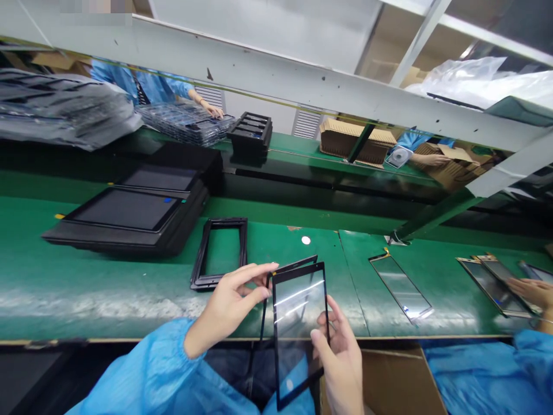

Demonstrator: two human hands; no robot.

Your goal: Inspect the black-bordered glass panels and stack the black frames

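My right hand [341, 357] grips a black-bordered clear glass touch panel [294, 334] by its right edge, thumb on the front and fingers behind. The panel is tilted upright above the bench's front edge, with bright reflections across it. Just behind it is a thin black frame [296, 265], partly seen through the glass. Thumb and fingers of my left hand [228, 302] pinch the frame near its upper left corner, close to the panel's corner. Whether these fingers also touch the panel I cannot tell. Left of the hands, several stacked black frames [243, 245] lie on the green bench.
Glass panels rest on a black foam stack [177, 236] at left. Another glass panel [401, 288] lies at right, near a co-worker's hand [533, 293] and more panels [492, 282]. A green post [436, 216] rises behind. Black trays [250, 135] and cardboard dividers [356, 141] stand further back.
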